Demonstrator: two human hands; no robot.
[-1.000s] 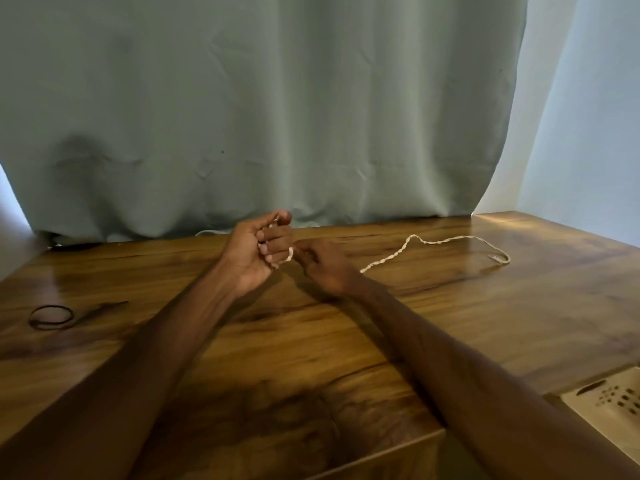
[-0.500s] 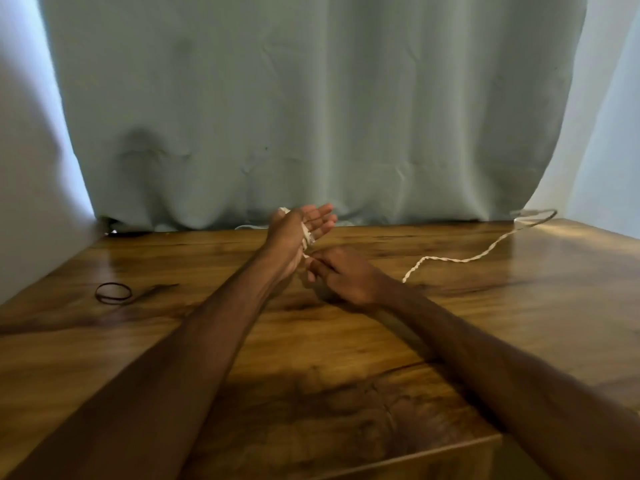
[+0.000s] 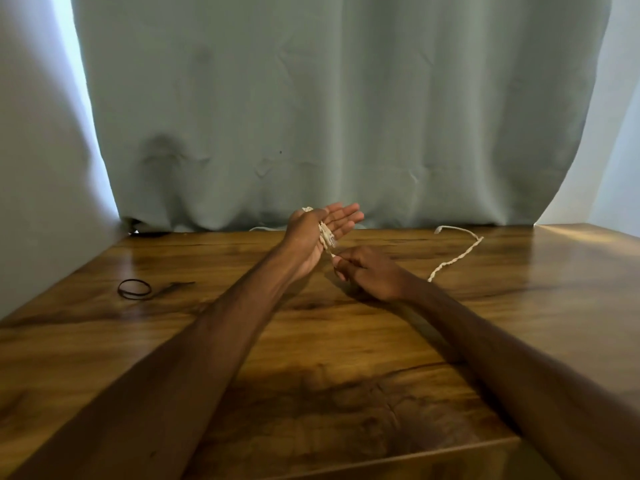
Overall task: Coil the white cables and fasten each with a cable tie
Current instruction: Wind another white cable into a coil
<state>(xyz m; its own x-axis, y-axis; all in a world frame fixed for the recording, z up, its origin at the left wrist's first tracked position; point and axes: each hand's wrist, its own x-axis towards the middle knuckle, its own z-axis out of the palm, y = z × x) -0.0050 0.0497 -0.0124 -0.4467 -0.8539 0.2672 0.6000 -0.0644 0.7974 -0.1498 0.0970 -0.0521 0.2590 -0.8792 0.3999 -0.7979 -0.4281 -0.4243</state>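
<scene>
Shorter white cable (image 3: 453, 259) tail past right hand (image 3: 372, 273); coil (image 3: 326, 236) on left hand (image 3: 308, 237).

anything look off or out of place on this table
Nothing stands out. The cable is partly wound round the left hand, the right hand pinches it, and its loose end trails across the table. A black loop lies flat at the left.
</scene>
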